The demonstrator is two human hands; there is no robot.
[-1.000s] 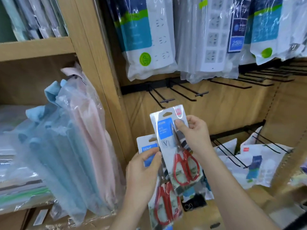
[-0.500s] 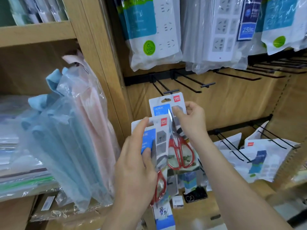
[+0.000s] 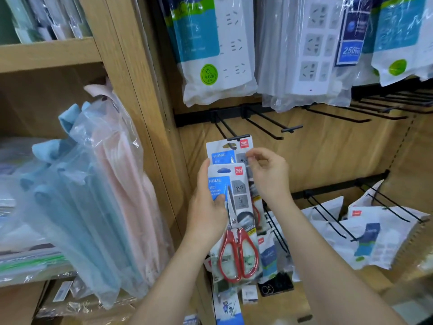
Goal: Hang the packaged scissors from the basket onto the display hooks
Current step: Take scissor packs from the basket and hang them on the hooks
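Hanging step, I judge: my right hand (image 3: 267,177) pinches the rear scissors pack (image 3: 223,151), its hole just below the display hook (image 3: 237,138), my left hand (image 3: 206,207) grips the front pack (image 3: 239,231) further below it, so next I lift and thread.

"HOME", "deli" on scissors pack (image 3: 241,202)

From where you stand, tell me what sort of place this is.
Most likely a retail shop aisle: bagged white power strips hang above rows of black wire display hooks, carded red-handled scissors carry brand labels, and pale wooden shelving holds more wrapped stock.
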